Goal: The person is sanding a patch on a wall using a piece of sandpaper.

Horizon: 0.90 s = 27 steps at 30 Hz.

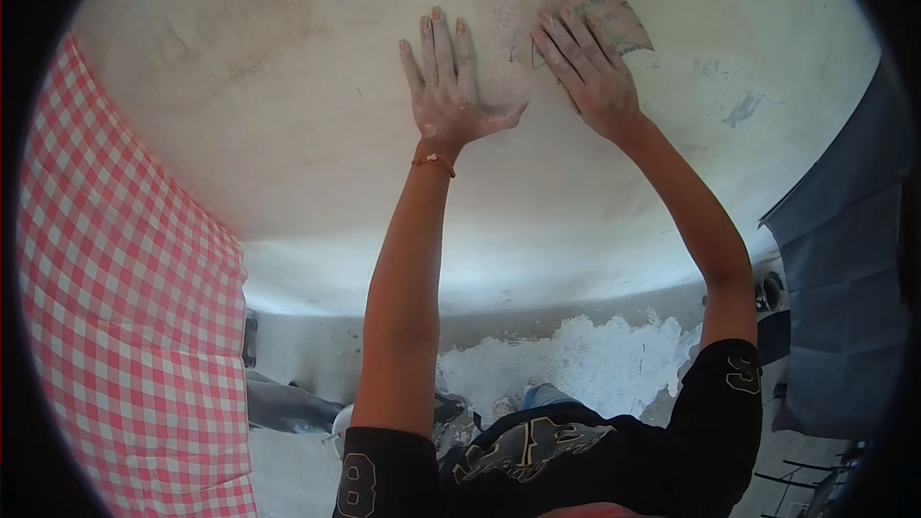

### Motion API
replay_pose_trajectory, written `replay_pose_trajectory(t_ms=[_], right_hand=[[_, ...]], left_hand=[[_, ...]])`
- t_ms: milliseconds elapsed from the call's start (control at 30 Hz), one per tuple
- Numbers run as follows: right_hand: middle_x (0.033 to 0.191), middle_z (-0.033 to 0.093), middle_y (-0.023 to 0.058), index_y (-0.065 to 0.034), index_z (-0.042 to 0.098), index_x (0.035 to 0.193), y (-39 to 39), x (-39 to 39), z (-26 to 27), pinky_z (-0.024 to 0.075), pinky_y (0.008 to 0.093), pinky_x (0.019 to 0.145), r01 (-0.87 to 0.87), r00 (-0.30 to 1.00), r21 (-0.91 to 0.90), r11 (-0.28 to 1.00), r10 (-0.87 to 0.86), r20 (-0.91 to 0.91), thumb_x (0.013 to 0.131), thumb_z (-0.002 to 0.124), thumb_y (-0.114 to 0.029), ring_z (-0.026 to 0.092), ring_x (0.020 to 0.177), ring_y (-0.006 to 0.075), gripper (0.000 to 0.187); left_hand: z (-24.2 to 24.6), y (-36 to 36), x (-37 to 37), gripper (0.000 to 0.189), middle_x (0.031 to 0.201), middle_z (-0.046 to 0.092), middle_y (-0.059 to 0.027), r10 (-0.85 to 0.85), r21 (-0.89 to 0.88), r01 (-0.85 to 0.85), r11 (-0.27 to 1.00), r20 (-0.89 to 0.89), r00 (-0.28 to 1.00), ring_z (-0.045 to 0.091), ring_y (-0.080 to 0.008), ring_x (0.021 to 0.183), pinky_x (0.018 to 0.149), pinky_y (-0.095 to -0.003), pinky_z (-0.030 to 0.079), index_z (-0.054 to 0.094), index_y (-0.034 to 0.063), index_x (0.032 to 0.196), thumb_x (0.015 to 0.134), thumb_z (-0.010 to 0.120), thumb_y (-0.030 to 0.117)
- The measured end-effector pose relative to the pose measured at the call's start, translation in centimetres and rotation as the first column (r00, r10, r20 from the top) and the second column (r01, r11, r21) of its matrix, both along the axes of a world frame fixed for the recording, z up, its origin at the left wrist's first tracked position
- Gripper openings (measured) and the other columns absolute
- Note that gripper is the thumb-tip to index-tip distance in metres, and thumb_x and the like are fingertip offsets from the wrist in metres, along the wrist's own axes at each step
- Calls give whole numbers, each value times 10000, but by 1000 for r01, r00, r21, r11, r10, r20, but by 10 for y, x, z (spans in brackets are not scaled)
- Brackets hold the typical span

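Observation:
A pale plastered wall (302, 129) fills the upper part of the view, with faint scuffs and a pinkish strip running down between my hands. My left hand (445, 90) lies flat on the wall, fingers spread and dusted with white powder, holding nothing. To its right, my right hand (591, 75) presses a sheet of sandpaper (624, 23) against the wall. The sheet's paper backing bears print, and its upper right corner curls out past my fingers. The face against the wall is hidden.
A red-and-white checked cloth (137, 288) hangs on the left. On the right hangs a dark grey-blue cloth (842, 302). White powder (590, 356) covers the floor along the wall's foot. Behind my left arm lie a dark grey tube-like object (291, 403) and part of a white container (342, 421).

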State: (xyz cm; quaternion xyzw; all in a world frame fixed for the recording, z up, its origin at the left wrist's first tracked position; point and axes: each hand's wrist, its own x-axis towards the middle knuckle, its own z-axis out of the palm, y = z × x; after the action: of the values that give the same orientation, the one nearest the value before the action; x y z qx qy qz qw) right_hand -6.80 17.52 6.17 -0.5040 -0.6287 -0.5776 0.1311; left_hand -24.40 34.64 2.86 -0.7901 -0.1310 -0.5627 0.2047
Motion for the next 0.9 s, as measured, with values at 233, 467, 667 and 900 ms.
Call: replay_pose_trajectory(t_ms=[233,467,667,900], right_hand=[[1622,496,112,-77,583,1487,21,-9,10,323,460,1276,107,992,88,990,-100,-78,914,693,-122,459,1505,294,585],[1616,503,117,-64,565,1504,9,-9,-3,336,461,1268,-31,999,-44,999,29,-37,910,685,-96,453,1511,300,606],[1637,494,74,-86,576,1510,25,-15,43,298,450,1291,20,996,87,996,-12,-90,926,695,-140,443,1525,272,598],[1657,462,32,-115,502,1575,29,-9,-33,281,444,1302,-43,999,-114,992,41,-19,956,645,-176,412,1536,237,638]], left_hand=[[-5,-1,5,1304,1711,249,-297,19,11,-19,1000,-4,1000,226,-437,1605,1243,-703,176,337,-36,1623,704,710,811],[-5,-1,-1,1269,1712,245,-295,41,-11,-41,999,-28,999,202,-427,1615,1252,-697,144,325,-48,1625,746,708,783],[-6,1,-1,1280,1713,257,-280,71,20,-71,997,0,997,247,-427,1599,1249,-700,179,333,-20,1631,713,718,784],[-9,0,-3,1346,1708,267,-285,62,-38,-66,997,-84,994,256,-435,1594,1251,-695,179,338,1,1637,639,752,804]])
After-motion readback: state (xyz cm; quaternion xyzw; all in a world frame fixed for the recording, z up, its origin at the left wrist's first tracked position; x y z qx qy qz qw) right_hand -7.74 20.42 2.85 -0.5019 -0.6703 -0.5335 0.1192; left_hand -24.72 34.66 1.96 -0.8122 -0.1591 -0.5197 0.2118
